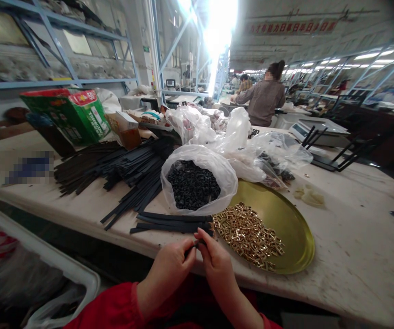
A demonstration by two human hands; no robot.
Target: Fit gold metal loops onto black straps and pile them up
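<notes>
My left hand (169,270) and my right hand (218,265) meet at the table's front edge, fingertips pinched together on a small dark piece (197,245) mostly hidden by the fingers. Just beyond them lies a short stack of black strips (173,223). Behind that stack, an open white plastic bag (229,176) holds many small black pieces (193,186). To the right, a round gold tray (295,233) carries a heap of gold-coloured metal buckles (248,233). More black strips (135,167) are spread out at the left.
Clear plastic bags (240,132) and a green and red box (80,119) stand along the back of the table (348,237). A white bin (92,278) is at the lower left. A person (265,98) sits farther back, facing away.
</notes>
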